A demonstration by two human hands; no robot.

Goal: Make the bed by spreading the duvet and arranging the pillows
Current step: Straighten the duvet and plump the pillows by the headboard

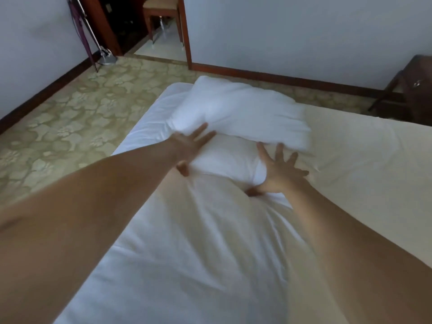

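We are pressing our left hand (189,146) and right hand (279,170), fingers splayed, beside the near pillow (224,162); the far pillow (238,111) is overlapping it and risks sliding off left.

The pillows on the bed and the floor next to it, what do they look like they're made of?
Both pillows, upper pillow and lower pillow, look like soft filling in matte white woven cloth, probably cotton: they crease and bulge between the left hand and right hand. The floor looks like carpet, matte with a beige floral pattern.
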